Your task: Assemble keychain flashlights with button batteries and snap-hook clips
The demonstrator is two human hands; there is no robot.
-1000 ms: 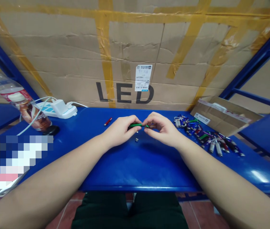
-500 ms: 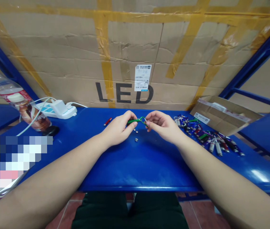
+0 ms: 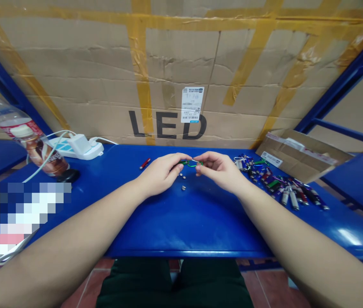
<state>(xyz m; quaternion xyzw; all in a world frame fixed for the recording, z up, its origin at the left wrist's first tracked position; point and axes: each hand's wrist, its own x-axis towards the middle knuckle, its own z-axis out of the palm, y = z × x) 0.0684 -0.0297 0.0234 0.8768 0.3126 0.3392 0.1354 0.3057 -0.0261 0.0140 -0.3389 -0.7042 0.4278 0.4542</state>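
My left hand [image 3: 162, 174] is closed round a small green keychain flashlight [image 3: 184, 162], most of which is hidden by the fingers. A green carabiner [image 3: 195, 165] hangs off its end. My right hand [image 3: 218, 167] pinches the far side of that carabiner between thumb and fingers. Just below, several small silver button cells [image 3: 184, 188] lie on the blue table [image 3: 187, 226]. A red tube-shaped flashlight [image 3: 145, 164] rests to the left of my left hand.
At the right is a pile of coloured keychain flashlights [image 3: 274, 182], with an open cardboard box [image 3: 303, 156] behind. A white power strip [image 3: 85, 149] and bottles [image 3: 45, 152] stand at the left. A large taped carton [image 3: 104, 85] walls off the back.
The carabiner has turned flatter between my hands. My right fingers have shifted on it, and the left fingers now cover more of the green flashlight.
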